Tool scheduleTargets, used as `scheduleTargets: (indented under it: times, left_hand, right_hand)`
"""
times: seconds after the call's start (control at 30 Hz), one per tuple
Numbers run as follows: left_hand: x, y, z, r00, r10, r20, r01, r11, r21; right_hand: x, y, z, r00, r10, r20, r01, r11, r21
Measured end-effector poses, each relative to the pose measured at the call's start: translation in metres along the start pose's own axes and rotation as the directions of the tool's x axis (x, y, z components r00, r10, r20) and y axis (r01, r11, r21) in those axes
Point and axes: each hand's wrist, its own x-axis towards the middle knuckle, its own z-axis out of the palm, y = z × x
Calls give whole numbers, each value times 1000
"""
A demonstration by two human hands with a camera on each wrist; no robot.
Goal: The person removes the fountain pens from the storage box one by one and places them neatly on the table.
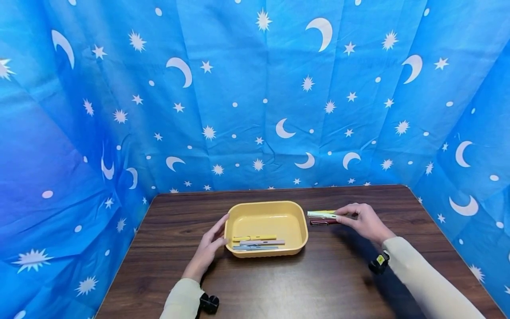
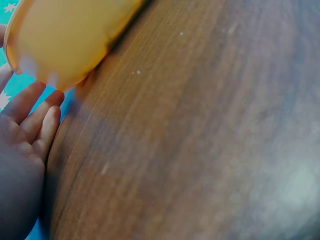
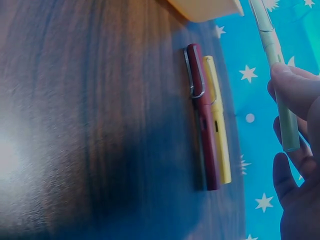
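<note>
My right hand point(image 1: 364, 221) pinches a pale green pen point(image 3: 272, 47) between thumb and fingers, raised above the table to the right of the tray. Below it, a dark red pen point(image 3: 205, 125) and a yellow pen point(image 3: 220, 130) lie side by side on the wood, clips up. At the table's middle stands a yellow rectangular tray point(image 1: 264, 204). Inside, along its near side, lie a yellow pen point(image 1: 259, 238), a pale pinkish pen point(image 1: 272, 242) and a blue pen point(image 1: 259, 248). My left hand point(image 1: 205, 252) rests against the tray's left end, fingers extended along its outer wall.
The dark wooden table point(image 1: 159, 274) has its far edge just behind the tray and pens. A blue curtain point(image 1: 247, 88) with white moons and stars hangs behind and on both sides. A black wrist camera point(image 1: 209, 303) sits at my left sleeve.
</note>
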Motion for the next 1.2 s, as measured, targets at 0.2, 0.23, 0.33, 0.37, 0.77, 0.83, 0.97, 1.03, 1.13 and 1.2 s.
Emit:
scheduleTargets:
  times: [0.2, 0.23, 0.33, 0.37, 0.77, 0.83, 0.97, 1.03, 1.13, 1.2]
  left_hand:
    - [1, 0, 1, 1000, -6, -3, 6, 1000, -5]
    - [1, 0, 1, 1000, -8, -4, 8, 1000, -7]
    - [1, 1, 1, 1000, -16, -6, 16, 1000, -5]
    - [1, 1, 1, 1000, -17, -8, 17, 1000, -5]
    - [4, 2, 1, 999, -31, -17, 32, 999, 9]
    - [3, 1, 1, 999, -37, -18, 38, 999, 13]
    - [3, 0, 0, 999, -44, -21, 44, 999, 17]
    - [2, 0, 0, 999, -42, -22, 43, 999, 15]
    - [2, -1, 0, 999, -38, -22, 38, 999, 10]
    - [2, -1, 0, 999, -35, -21, 35, 999, 8]
  right_hand:
    - [-6, 9, 5, 1000, 6, 18, -6, 1000, 24]
    - [-7, 10, 5, 1000, -1, 19, 1, 1000, 17]
    - [-8, 15, 7, 1000, -22, 19, 22, 1000, -7]
    - [-8, 15, 8, 999, -27, 20, 27, 999, -19]
    - [-13, 26, 12, 995, -94, 41, 98, 990, -105]
    - [-13, 28, 12, 995, -92, 48, 97, 989, -110]
    - [-16, 30, 14, 995, -91, 52, 97, 987, -131]
    - [-17, 32, 15, 994, -96, 50, 102, 985, -138]
    - [-19, 35, 17, 993, -109, 49, 115, 984, -137]
    - [-19, 36, 17, 992, -116, 51, 122, 983, -134]
